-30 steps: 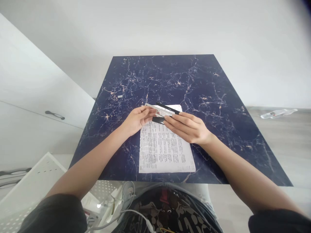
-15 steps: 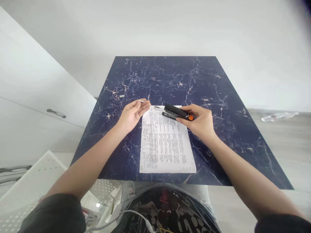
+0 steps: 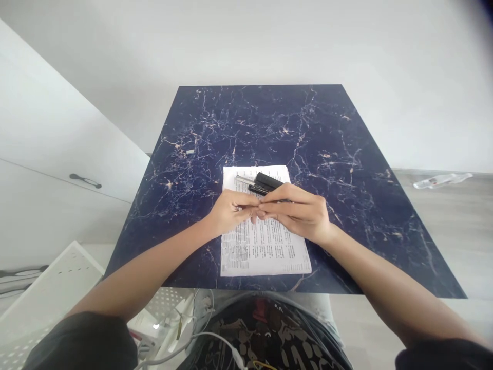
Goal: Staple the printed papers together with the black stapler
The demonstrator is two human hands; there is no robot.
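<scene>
My left hand (image 3: 230,209) and my right hand (image 3: 304,210) meet over the printed sheets (image 3: 265,257), their fingertips pinched together. The small strip of staples that my left hand held lies hidden between the fingers. Just beyond my hands, a black stapler (image 3: 268,181) rests on the upper part of the paper. Its silver inner rail (image 3: 245,179) sticks out to the left, and my right hand covers its rear end. Another small pale strip of staples (image 3: 190,151) lies on the table to the left.
A dark blue marbled table (image 3: 262,123) carries everything. To the left stands a white cabinet with a dark handle (image 3: 85,180). White perforated shelving (image 3: 65,275) and a pale cable (image 3: 215,339) are below the near edge. A clear plastic package (image 3: 442,180) lies on the floor at right.
My right hand has let go of the stapler, which now lies on the paper. My left hand has moved right and toward me with the strip, and both hands' fingertips have come together.
</scene>
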